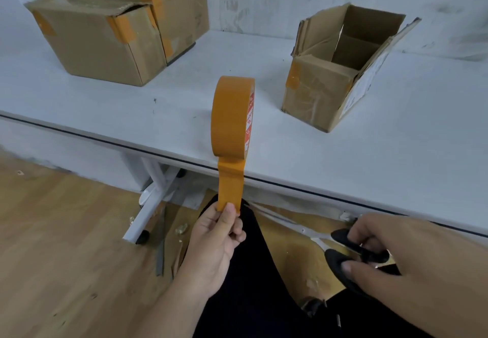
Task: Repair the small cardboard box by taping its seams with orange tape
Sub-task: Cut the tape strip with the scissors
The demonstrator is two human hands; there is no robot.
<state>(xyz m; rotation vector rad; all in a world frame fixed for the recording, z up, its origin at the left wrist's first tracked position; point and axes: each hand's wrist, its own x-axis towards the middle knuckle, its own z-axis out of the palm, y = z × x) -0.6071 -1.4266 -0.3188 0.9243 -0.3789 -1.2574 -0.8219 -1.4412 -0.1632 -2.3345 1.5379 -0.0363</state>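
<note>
Orange tape roll hangs from left hand's pinching grip; right hand grips scissors

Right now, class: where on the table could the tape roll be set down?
Bare table lies between the taped boxes at the far left and the small open box; also along the near edge right of the tape roll. The far left corner is crowded.

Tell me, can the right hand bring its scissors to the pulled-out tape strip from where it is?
Probably yes. The right hand grips the scissors below the table edge, and the strip pinched by the left hand hangs in open air to its left, nothing between them.
</note>
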